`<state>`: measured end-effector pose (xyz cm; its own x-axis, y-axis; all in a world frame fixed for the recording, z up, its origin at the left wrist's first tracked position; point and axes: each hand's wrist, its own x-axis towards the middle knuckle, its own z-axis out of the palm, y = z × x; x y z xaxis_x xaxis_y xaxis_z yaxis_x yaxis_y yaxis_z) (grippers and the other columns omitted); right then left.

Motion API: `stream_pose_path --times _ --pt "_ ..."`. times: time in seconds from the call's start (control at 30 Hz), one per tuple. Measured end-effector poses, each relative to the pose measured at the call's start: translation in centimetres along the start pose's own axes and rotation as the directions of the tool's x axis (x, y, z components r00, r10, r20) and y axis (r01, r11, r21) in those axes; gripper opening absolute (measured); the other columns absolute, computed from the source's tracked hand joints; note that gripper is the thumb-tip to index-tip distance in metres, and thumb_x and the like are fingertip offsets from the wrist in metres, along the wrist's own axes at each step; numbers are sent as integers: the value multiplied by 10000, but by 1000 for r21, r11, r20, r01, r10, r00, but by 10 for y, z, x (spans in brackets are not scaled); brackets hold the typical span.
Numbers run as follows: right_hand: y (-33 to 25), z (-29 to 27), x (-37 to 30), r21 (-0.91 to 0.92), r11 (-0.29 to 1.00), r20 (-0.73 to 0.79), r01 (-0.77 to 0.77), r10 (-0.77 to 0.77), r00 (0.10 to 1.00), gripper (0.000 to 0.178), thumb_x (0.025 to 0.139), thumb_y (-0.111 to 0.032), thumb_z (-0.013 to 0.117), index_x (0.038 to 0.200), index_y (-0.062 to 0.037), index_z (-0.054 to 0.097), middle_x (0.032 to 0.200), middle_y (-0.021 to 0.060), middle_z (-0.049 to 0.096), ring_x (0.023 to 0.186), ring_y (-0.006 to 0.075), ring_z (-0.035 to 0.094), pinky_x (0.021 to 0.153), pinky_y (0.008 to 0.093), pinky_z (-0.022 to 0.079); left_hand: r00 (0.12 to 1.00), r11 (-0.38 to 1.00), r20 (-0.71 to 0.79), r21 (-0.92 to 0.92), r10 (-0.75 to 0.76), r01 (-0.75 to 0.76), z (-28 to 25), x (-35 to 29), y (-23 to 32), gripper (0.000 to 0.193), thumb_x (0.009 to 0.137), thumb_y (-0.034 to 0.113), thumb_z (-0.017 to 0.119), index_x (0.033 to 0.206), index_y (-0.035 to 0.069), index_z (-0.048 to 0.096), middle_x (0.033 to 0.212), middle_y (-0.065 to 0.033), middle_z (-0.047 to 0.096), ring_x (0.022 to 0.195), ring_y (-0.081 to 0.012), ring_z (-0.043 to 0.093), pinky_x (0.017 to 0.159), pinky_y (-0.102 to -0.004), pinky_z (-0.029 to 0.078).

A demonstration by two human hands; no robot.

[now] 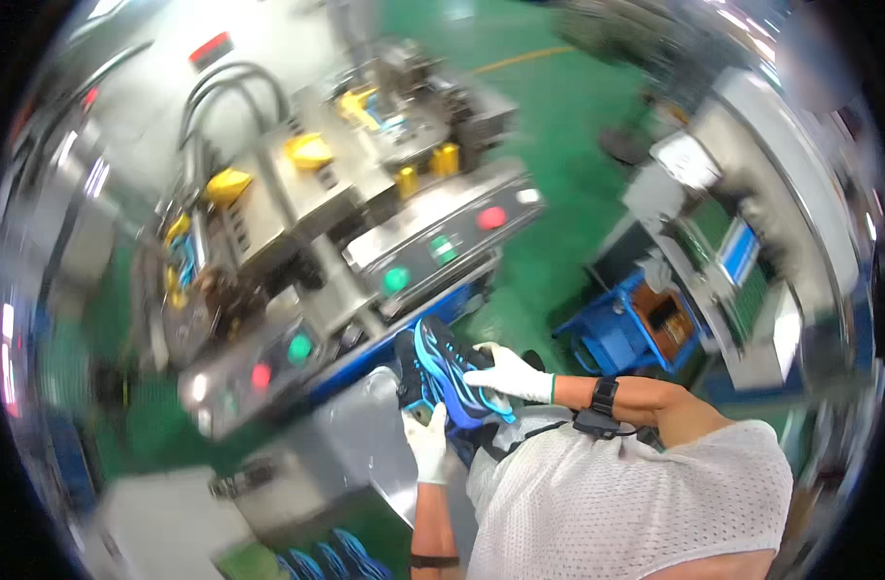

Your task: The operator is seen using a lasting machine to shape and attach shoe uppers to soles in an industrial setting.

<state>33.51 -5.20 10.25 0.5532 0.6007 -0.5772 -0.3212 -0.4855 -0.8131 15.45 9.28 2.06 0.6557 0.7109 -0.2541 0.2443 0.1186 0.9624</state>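
Observation:
A pair of black and blue shoes point(450, 379) is held between my two hands, in front of my waist. My left hand point(426, 443), in a white glove, is closed on the lower end of the left, darker shoe point(406, 365). My right hand point(508, 374), gloved too, grips the side of the other shoe, whose blue sole edge faces up. The two shoes lie against each other. Blur and the shoes themselves hide several of my fingertips.
A two-station machine point(307, 208) with green and red buttons stands just ahead. A grey metal surface point(350, 435) lies beside my left hand. More blue shoes point(336, 559) sit at the lower left. A blue cart point(607, 333) stands to the right, by a white machine point(781, 193).

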Motion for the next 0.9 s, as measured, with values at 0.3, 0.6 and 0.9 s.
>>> stream_pose_path --times 0.3,0.6,0.9 --pt "53 -228 -184 335 878 -806 343 78 587 753 764 -316 844 1323 73 523 1103 126 667 995 167 633 896 305 506 739 980 673 134 21 -149 286 2 138 347 836 121 788 1079 -5 575 937 -39 619 821 -128 567 759 -293 501" --pt "88 -422 -328 -10 986 -973 169 29 -230 817 767 -276 811 1401 56 417 1180 229 654 1104 302 647 982 365 492 302 754 820 -218 486 -620 616 -44 240 663 833 117 776 1387 -66 462 1269 -195 602 1149 -286 592 1020 -371 449" --pt "119 -624 -299 265 953 -959 -149 243 -149 933 763 -423 707 1464 81 353 1383 341 508 1287 433 518 1104 414 421 147 561 837 -212 526 -800 820 -26 233 758 810 203 787 1430 -38 424 1336 -273 549 1210 -410 563 1036 -426 450"
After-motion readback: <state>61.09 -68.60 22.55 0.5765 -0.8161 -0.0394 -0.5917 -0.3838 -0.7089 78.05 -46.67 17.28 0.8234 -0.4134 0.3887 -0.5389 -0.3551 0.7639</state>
